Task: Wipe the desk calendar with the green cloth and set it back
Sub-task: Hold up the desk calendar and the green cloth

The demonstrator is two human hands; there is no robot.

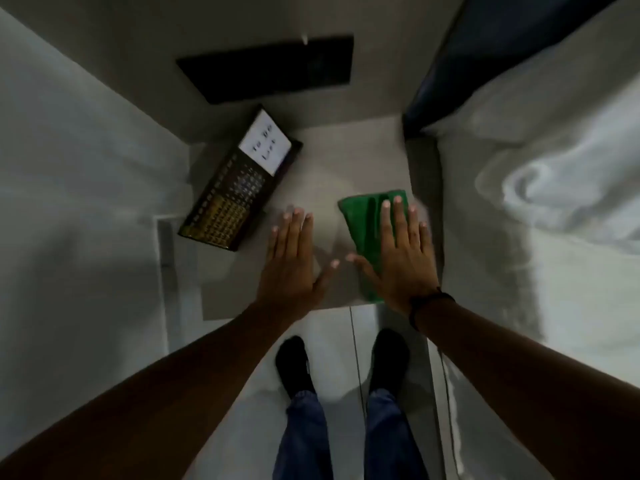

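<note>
The desk calendar [239, 181] is a dark, long stand with a white "To Do List" card at its far end and gold number grids nearer me. It sits at an angle on the left of a small grey table top [332, 161]. The green cloth [365, 230] lies folded on the table's right side. My right hand [398, 258] rests flat on the cloth with its fingers spread. My left hand [294, 261] hovers flat and open over the table, just right of the calendar's near end, touching nothing I can see.
A black flat panel [270, 65] lies beyond the table. A white bed with rumpled sheets [540, 188] runs along the right, with a dark headboard [467, 60] at the far right. A pale wall [76, 168] stands left. My feet [294, 365] stand on the floor below.
</note>
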